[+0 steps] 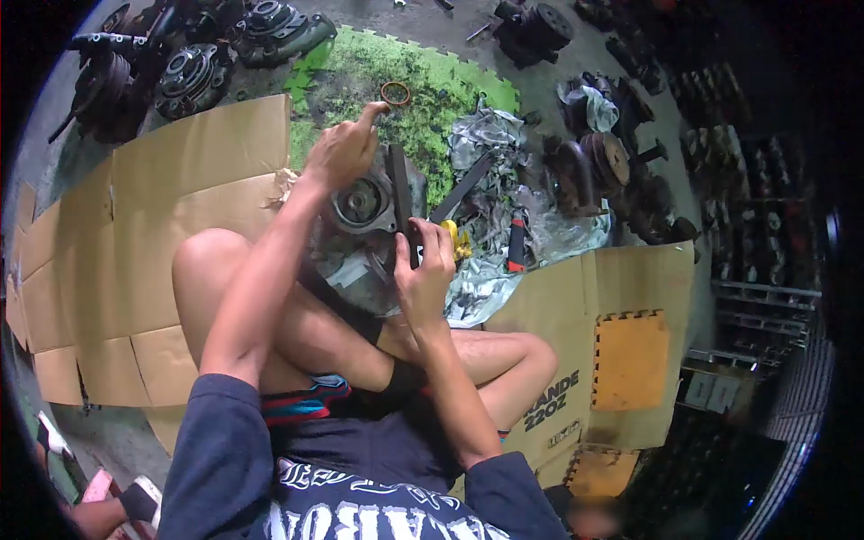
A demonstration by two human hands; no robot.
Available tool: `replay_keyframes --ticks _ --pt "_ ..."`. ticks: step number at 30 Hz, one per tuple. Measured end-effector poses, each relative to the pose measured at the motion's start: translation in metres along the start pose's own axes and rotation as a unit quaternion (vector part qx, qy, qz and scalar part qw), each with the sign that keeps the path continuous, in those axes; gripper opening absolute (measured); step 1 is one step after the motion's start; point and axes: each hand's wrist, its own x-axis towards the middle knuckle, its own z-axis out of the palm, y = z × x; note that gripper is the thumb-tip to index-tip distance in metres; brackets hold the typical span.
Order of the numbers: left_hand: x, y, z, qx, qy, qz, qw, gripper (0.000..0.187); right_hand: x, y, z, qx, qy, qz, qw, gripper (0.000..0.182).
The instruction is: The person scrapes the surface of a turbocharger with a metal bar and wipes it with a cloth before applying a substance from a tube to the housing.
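Note:
My left hand (346, 148) reaches forward over the green mat, index finger stretched out and the other fingers curled. Its fingertip is right at the lower edge of a thin orange ring (395, 93). In my right hand (427, 268) is a long dark flat bar (399, 193), gripped near its lower end and pointing away from me. Below and between the hands sits a greasy metal housing with a round opening (361, 203), partly hidden by the bar. Right of the bar lie another dark flat bar (463, 187), a yellow item (459, 239) and a red-and-black handle (517, 243).
Crumpled grey plastic (486, 135) spreads over the worn green mat (432, 67). Cardboard (202, 171) lies to the left and beneath my legs. Greasy machine parts (189, 81) stand at the back left, others (605, 160) at the right. Racks (765, 306) line the far right.

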Motion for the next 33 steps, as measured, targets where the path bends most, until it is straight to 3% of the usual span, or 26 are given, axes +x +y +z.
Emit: replay_keyframes --ticks 8,14,20,22,24,26,28,29,33 --pt "0.001 -0.004 0.003 -0.004 -0.005 -0.005 1.000 0.039 0.017 -0.006 0.005 0.008 0.006 0.028 1.000 0.036" --pt "-0.002 -0.003 0.004 0.015 0.004 0.020 1.000 0.043 -0.010 -0.001 0.004 -0.052 0.002 -0.032 0.998 0.037" --pt "-0.001 -0.005 0.011 0.006 0.004 -0.007 1.000 0.043 0.014 -0.008 0.003 -0.043 -0.020 0.004 0.999 0.033" --pt "-0.003 0.002 0.004 0.001 -0.004 -0.017 1.000 0.043 0.009 -0.001 0.007 -0.075 0.006 -0.060 0.995 0.033" --pt "-0.006 -0.005 0.003 0.005 0.029 0.028 0.999 0.045 -0.008 -0.002 -0.007 -0.054 -0.049 -0.038 0.997 0.036" --pt "-0.005 -0.006 0.000 0.009 0.035 0.018 0.999 0.045 -0.020 -0.008 -0.028 0.005 -0.065 0.028 0.997 0.038" --pt "-0.007 -0.002 -0.002 -0.017 -0.005 0.000 1.000 0.041 -0.038 0.002 -0.040 0.027 0.008 -0.002 1.000 0.039" --pt "-0.007 0.000 -0.003 -0.015 -0.002 0.003 1.000 0.040 -0.049 0.009 -0.049 0.035 -0.006 0.041 0.999 0.044" --pt "-0.004 -0.004 0.002 -0.017 -0.004 0.006 1.000 0.038 -0.072 0.023 -0.070 -0.016 -0.023 0.048 0.998 0.049"
